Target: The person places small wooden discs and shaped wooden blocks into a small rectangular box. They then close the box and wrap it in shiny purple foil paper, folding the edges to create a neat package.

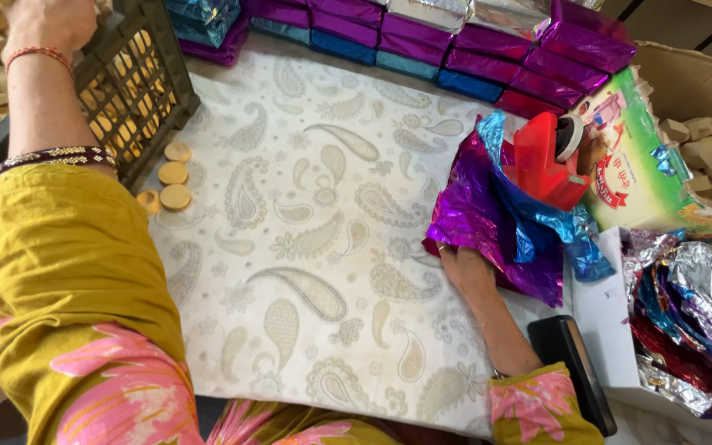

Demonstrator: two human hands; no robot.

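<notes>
A white cloth printed with pale paisley shapes point(315, 247) covers the work surface. At twelve o'clock runs a row of foil-wrapped purple and blue rectangular blocks point(422, 37). At ten o'clock a dark plastic lattice crate point(138, 78) holds round tan pieces; the left hand point(47, 21) reaches into it, its fingers out of view, so its grip cannot be told. At three o'clock lies a crumpled purple and blue foil sheet point(496, 218), with a red plastic tape dispenser point(541, 161) resting on it. The right hand point(465, 268) presses flat on the foil's lower edge, fingers tucked under it. Three round tan discs point(173, 175) lie beside the crate.
</notes>
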